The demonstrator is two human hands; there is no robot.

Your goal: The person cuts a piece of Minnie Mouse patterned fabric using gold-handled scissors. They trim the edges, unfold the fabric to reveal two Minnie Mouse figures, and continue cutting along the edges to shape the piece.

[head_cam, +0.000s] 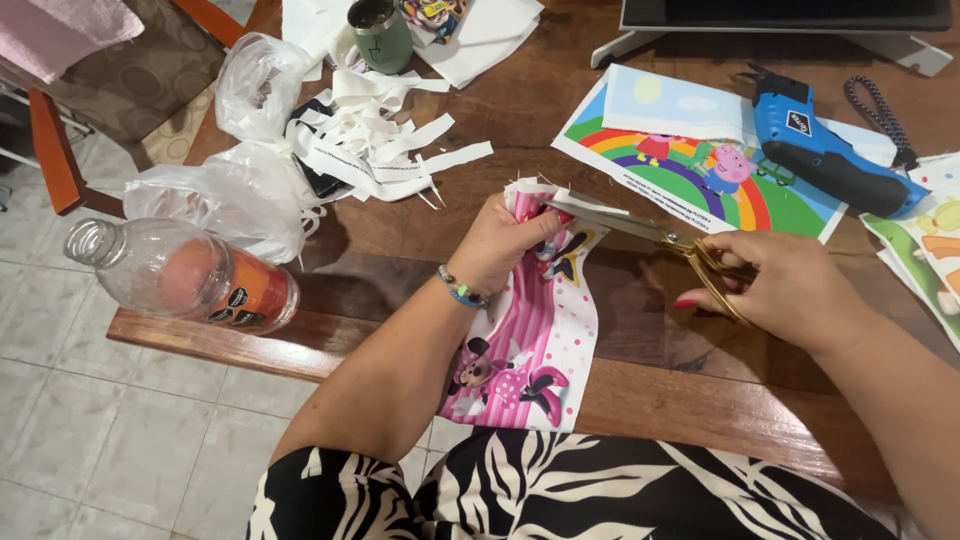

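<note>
Far left of frame: clear plastic bottle (180,275) lying on its side at the counter (640,370) edge, orange label, touching nothing in use. Above it, crumpled clear plastic bags (235,185), then a heap of white trimmed strips (375,140) upper centre-left, green tumbler (380,35) behind.

Centre: left hand (500,245) closed tight on the top edge of the pink cartoon-print fabric (530,345), bunching it; the rest of the piece hangs over the near counter edge toward the lap.

Right of centre: gold-handled scissors (650,232), blades narrowly parted with tips at the fabric's top edge, right by the left thumb. Right hand (790,285) wrapped through the handles, gripping them.

To cut well, as I judge it: flatten the bunched edge so the print border shows, keep the thumb back from the blade line, use long strokes from deep in the blades, feed fabric in rather than twisting the scissors.

Upper right: rainbow cartoon print (690,165) flat on the counter, blue power tool (825,150) lying across its corner, more prints at the right edge.
</note>
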